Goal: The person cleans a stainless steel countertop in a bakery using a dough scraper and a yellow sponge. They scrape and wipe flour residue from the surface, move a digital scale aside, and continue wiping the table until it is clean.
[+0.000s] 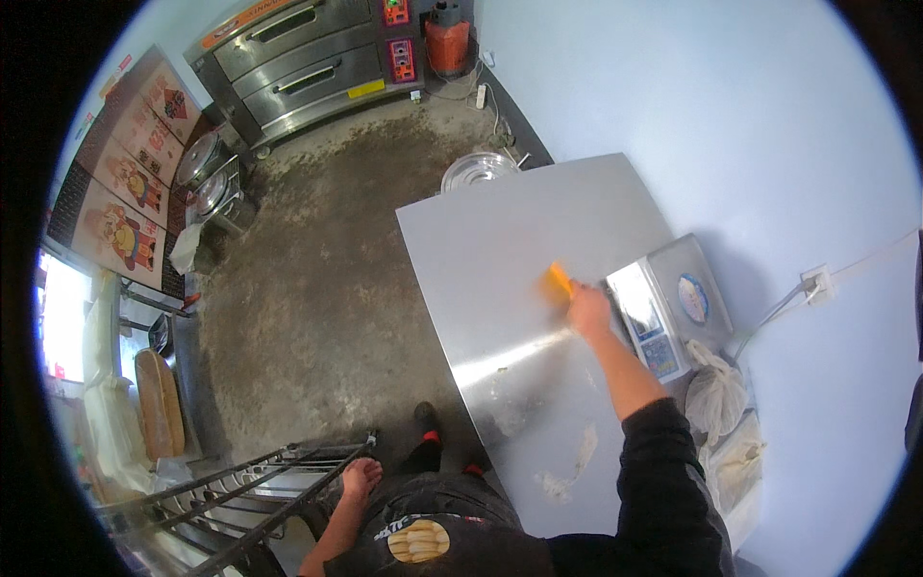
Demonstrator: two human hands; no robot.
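My right hand [590, 310] grips an orange hand tool [560, 278] over the stainless-steel table [497, 245]. Motion blur hides the tool's exact shape, and I cannot tell whether it touches the metal. Just right of that hand stands a digital weighing scale [667, 303] with a steel pan and a keypad. White floury residue [562, 485] smears the near part of the tabletop. My left hand [361, 474] hangs beside the dark apron, near a metal rack [274, 498], its fingers loosely curled. Nothing shows in it, but its palm is hidden.
Plastic bags [715, 393] lie along the wall behind the scale. A cord runs to a wall socket [817, 283]. Beyond the table are a round clear lid [479, 170], a double-deck oven [303, 76] and an orange gas cylinder [447, 47]. Lidded metal pots [216, 195] stand left.
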